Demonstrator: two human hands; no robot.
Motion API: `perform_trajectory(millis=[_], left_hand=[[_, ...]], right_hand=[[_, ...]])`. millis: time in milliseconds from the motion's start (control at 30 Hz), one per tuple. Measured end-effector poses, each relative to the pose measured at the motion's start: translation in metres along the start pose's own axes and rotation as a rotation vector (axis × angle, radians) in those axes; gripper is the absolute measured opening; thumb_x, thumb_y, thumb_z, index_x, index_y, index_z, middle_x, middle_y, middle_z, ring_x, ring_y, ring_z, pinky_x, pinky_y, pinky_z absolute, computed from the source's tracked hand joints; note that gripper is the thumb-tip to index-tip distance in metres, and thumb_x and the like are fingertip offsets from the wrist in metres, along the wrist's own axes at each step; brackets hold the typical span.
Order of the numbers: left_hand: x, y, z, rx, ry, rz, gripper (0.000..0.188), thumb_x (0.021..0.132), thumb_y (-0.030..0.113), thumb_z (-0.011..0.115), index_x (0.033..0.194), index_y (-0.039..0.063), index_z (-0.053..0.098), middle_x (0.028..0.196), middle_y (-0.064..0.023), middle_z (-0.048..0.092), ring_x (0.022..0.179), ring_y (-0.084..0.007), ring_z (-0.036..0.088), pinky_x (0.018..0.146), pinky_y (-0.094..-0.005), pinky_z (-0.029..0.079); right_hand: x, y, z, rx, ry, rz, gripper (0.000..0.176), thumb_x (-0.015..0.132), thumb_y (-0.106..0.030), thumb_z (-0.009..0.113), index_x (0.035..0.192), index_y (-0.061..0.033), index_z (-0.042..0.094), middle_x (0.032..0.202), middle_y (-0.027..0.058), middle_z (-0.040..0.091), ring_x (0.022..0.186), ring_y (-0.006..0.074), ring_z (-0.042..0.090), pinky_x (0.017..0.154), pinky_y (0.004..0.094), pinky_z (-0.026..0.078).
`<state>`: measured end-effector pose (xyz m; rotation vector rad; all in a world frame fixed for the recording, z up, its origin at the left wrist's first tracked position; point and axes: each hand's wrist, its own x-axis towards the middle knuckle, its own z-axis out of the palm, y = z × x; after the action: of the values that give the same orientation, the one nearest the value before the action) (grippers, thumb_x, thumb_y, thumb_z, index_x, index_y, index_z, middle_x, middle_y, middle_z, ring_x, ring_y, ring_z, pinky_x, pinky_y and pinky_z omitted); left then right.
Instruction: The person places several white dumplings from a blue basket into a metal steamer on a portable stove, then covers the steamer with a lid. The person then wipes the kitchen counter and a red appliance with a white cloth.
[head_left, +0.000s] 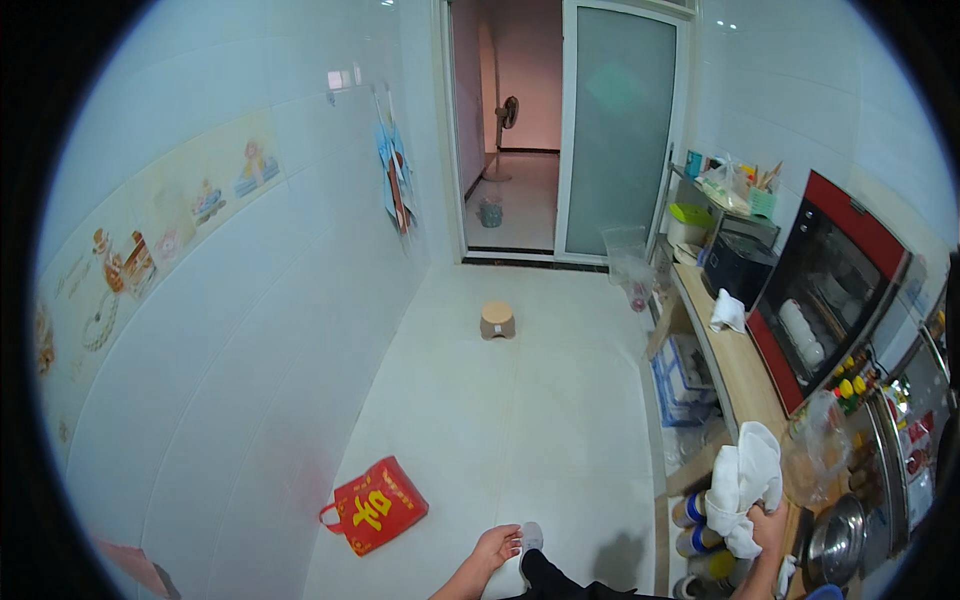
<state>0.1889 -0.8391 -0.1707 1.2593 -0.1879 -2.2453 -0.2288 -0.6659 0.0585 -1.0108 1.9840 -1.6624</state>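
A white cloth (739, 480) hangs bunched in my right hand (769, 525), over the edge of the wooden counter (739, 367) at the lower right. My left hand (499, 546) is held low over the floor at the bottom middle, fingers slightly curled and apart, with nothing in it. Just beyond it shows my shoe (532, 535). Beside my right hand lie a clear plastic bag (821, 450) and a metal bowl (836, 540). A second white cloth (727, 311) lies farther back on the counter, near a dark appliance (739, 262).
A red bag (379, 506) lies on the floor at left, a small stool (498, 321) farther ahead. Beyond it is a sliding glass door (622, 135), partly open. A red-framed glass-front cabinet (829, 285) stands on the counter. Jars (697, 538) stand below the counter.
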Motion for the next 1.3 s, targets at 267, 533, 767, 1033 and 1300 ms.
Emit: perform_trajectory(millis=[267, 533, 767, 1033, 1300], left_hand=[[0.092, 0.171, -0.05, 0.202, 0.207, 0.093, 0.015, 0.084, 0.019, 0.06, 0.089, 0.006, 0.057, 0.081, -0.0072, 0.062, 0.06, -0.0178, 0.056, 0.051, -0.0309, 0.046], [0.138, 0.282, -0.208, -0.3, 0.59, 0.241, 0.009, 0.085, 0.011, 0.054, 0.086, 0.002, 0.055, 0.071, -0.0112, 0.059, 0.061, -0.0241, 0.055, 0.053, -0.0349, 0.048], [0.2, 0.434, -0.345, -0.547, 0.653, 0.282, 0.009, 0.086, 0.012, 0.049, 0.08, 0.007, 0.054, 0.064, -0.0065, 0.053, 0.058, -0.02, 0.049, 0.054, -0.031, 0.041], [0.355, 0.781, -0.097, -0.308, 0.139, 0.403, 0.009, 0.084, 0.014, 0.058, 0.083, 0.006, 0.055, 0.07, -0.0048, 0.051, 0.06, -0.019, 0.046, 0.052, -0.0339, 0.038], [0.523, 0.954, 0.015, -0.324, 0.014, 0.167, 0.011, 0.086, 0.013, 0.055, 0.093, 0.006, 0.056, 0.071, -0.0047, 0.053, 0.06, -0.0196, 0.048, 0.053, -0.0314, 0.039]], right_hand=[[0.151, -0.015, 0.22, 0.082, -0.277, 0.024, 0.027, 0.069, -0.002, 0.058, 0.094, 0.0026, 0.063, 0.083, -0.0005, 0.062, 0.075, 0.0099, 0.056, 0.069, 0.0269, 0.046], [0.294, -0.042, 0.46, 0.105, -0.535, 0.083, 0.035, 0.07, -0.005, 0.065, 0.104, 0.002, 0.062, 0.094, 0.005, 0.066, 0.085, 0.0127, 0.06, 0.076, 0.0284, 0.048], [0.379, -0.048, 0.671, 0.218, -0.692, 0.159, 0.037, 0.071, -0.006, 0.068, 0.107, 0.0011, 0.06, 0.097, 0.0052, 0.066, 0.089, 0.0123, 0.06, 0.079, 0.028, 0.048], [0.504, -0.079, 0.782, 0.095, -0.603, 0.225, 0.037, 0.072, -0.006, 0.068, 0.108, 0.0002, 0.062, 0.099, 0.0051, 0.065, 0.09, 0.0125, 0.06, 0.081, 0.0283, 0.048], [0.68, -0.064, 0.908, 0.13, -0.463, 0.262, 0.036, 0.072, -0.006, 0.067, 0.107, 0.001, 0.062, 0.098, 0.0058, 0.066, 0.089, 0.0125, 0.06, 0.08, 0.0293, 0.049]])
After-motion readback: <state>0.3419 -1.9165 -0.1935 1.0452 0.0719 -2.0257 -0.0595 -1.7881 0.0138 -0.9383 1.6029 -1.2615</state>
